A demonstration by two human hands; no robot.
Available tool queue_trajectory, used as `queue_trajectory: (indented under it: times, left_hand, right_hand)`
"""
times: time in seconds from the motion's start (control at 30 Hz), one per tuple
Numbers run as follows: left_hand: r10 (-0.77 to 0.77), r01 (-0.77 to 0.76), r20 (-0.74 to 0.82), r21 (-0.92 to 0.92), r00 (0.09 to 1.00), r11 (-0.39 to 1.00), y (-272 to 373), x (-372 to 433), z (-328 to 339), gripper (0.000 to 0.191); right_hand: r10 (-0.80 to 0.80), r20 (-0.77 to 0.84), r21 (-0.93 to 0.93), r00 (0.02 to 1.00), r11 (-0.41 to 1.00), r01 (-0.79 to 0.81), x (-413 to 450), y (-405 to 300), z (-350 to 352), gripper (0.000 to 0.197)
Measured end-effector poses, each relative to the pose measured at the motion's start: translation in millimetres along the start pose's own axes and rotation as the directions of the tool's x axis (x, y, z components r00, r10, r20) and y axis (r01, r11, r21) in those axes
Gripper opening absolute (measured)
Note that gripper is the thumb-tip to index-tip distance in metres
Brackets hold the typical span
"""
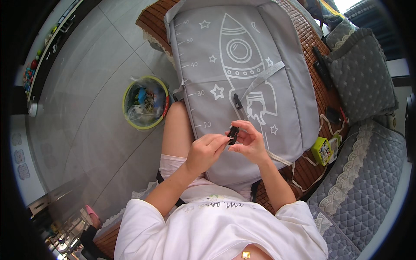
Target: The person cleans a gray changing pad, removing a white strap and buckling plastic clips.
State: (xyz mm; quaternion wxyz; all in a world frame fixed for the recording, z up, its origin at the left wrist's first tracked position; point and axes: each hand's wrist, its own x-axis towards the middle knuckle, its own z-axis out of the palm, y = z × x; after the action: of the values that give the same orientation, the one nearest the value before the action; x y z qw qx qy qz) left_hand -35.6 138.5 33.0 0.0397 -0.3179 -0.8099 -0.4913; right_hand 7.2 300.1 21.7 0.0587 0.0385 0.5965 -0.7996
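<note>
Both hands meet around a small black plastic buckle (233, 135) above the grey fabric. My left hand (206, 151) pinches its lower end between thumb and fingertips. The fingers of my right hand (250, 141) hold its other side. The large grey fabric piece (201, 76) lies in front of me and partly over my lap, printed with a white rocket, stars and a ruler scale. Beyond my hands, a second black buckle part (238, 101) rests on the fabric by a folded grey webbing strap (265, 76). How the held buckle joins its strap is hidden by my fingers.
A lined bin (145, 126) with a yellow-green rim and rubbish inside stands on the tiled floor at left. On the brown slatted seat mat (313, 42) at right are a black remote control (321, 73), a yellow-green box (320, 151) of small items and a grey cushion (359, 78).
</note>
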Motion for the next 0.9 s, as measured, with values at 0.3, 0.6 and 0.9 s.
queue_trajectory:
  times: [0.3, 0.6, 0.9]
  left_hand:
    - [-0.426, 0.451, 0.167, -0.477, 0.889, 0.754, -11.8, -13.6, 11.7, 0.012]
    - [-0.493, 0.384, 0.122, -0.792, 0.862, 0.475, -12.9, -21.0, 24.2, 0.019]
    - [-0.586, 0.388, 0.235, -0.909, 0.776, 0.149, -0.2, -3.7, 17.5, 0.022]
  right_hand:
    - [-0.059, -0.040, -0.155, 0.997, 0.986, 0.052, 2.6, -13.2, 6.3, 0.048]
    - [-0.108, -0.001, -0.287, 0.994, 0.952, 0.104, 3.0, -20.4, 12.6, 0.029]
    - [-0.170, -0.017, -0.556, 0.985, 0.821, 0.132, 4.9, -28.1, 14.5, 0.011]
